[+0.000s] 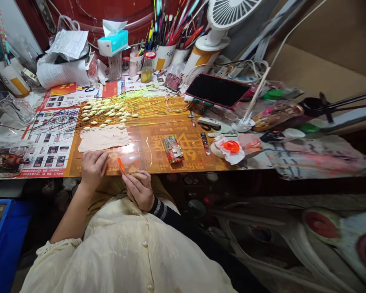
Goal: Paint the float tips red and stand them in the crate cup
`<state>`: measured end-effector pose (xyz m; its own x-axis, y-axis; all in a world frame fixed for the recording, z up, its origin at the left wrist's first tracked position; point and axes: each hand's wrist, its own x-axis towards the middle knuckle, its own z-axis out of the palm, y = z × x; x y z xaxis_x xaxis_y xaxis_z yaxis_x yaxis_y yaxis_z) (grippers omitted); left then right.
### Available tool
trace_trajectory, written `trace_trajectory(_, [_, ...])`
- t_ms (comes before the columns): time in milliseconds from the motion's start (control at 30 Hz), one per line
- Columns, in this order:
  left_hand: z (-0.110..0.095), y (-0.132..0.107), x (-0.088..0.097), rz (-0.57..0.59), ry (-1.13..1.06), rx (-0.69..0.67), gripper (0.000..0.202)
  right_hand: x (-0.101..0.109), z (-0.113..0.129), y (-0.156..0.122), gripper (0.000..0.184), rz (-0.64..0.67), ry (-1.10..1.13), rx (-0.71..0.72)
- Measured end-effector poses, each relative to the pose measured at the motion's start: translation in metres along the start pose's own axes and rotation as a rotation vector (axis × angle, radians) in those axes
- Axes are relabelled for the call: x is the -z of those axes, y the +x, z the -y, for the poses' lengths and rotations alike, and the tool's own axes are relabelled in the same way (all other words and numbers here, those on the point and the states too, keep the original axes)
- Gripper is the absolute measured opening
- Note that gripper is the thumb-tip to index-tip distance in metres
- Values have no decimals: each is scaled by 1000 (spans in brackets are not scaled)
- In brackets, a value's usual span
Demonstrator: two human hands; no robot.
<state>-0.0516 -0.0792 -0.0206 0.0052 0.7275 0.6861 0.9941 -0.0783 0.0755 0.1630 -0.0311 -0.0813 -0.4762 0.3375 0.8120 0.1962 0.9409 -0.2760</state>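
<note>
My right hand [139, 189] is closed at the table's front edge, its fingertips pinching a small, slim, bright orange piece [120, 165] that points up and away from me. Close to the edge on the other side is my left hand [93, 167], fingers curled together; whatever they may hold is hidden. Just beyond it lies a pale pink cloth [103, 139] with a few orange specks. Behind the cloth, many cream bud-shaped pieces [105, 109] on thin wires are spread in a cluster. At right, bright orange paste [231, 146] sits on crumpled white tissue.
A small patterned box [172, 149] lies mid-table. Farther back stand a phone [217, 89] propped sideways, a tissue pack [112, 42], a lidded jar [148, 67], cups of brushes [164, 56] and a white fan [228, 16]. A glass mug [14, 106] leans at left.
</note>
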Motion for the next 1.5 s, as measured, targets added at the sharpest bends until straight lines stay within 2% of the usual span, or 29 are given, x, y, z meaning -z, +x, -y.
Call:
trace_trajectory(133, [0,-4,1,14,-4,27,25,-5,4,4,59,5,19,31])
trace_trajectory(600, [0,-6,0,19,-15,43,27,-16,8,3,59,63,-66,-8])
trace_trajectory(867, [0,-6,0,-4,-12,25,26,-15,9,5,62,46,-69,-5])
trace_trajectory(1500, [0,-8,5,-3,16,53,30,-10,8,6,59,8,12,29])
